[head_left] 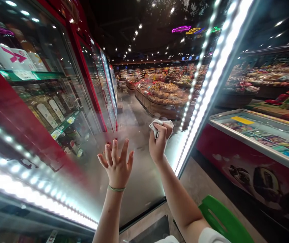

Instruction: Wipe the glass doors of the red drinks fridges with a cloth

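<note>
A glass door pane, partly fogged, stands in front of me, edged by bright LED strips on both sides. My left hand, with a thin green band at the wrist, is spread with its fingers apart against or very near the glass. To its right and a little higher, my right hand is closed round a crumpled white cloth, which is at the glass close to the right light strip. The exact contact with the pane is hard to tell.
Red-framed coolers with bottles line the left. On the right are a red chest freezer and, below it, a green chair back. Beyond the glass, an aisle runs past a wooden display island heaped with packaged goods.
</note>
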### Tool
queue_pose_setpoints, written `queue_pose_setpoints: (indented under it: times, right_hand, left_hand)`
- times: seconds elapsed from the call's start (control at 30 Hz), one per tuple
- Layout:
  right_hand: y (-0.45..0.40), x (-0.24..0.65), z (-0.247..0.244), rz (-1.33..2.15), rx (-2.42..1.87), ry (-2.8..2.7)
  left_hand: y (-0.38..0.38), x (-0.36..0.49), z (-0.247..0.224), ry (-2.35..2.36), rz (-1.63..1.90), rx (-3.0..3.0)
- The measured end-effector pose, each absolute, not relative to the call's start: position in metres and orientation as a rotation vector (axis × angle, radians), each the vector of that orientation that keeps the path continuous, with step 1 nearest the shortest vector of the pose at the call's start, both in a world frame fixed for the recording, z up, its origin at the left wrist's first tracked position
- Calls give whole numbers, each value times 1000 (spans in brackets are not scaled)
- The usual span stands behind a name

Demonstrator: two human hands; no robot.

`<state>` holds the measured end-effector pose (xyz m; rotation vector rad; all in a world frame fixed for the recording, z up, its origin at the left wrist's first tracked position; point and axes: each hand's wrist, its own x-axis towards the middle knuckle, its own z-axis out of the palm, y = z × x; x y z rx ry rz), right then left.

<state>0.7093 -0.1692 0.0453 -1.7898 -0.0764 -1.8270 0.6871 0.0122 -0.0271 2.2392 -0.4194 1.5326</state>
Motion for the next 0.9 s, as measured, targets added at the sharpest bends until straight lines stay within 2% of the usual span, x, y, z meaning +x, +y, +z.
queue_pose_setpoints:
  times: [0.13,0.57,0.9]
  right_hand:
    - [-171,709,43,-1861,-1734,-36]
    - [-170,709,23,-1850,-1752,-56]
    - [-166,708,18,-1824,-1786,-91]
  left_hand:
    - [12,687,-27,-406,1489,2219]
    - [11,684,-15,-469,1735,2278]
    - [11,683,-15,-460,1716,2280]
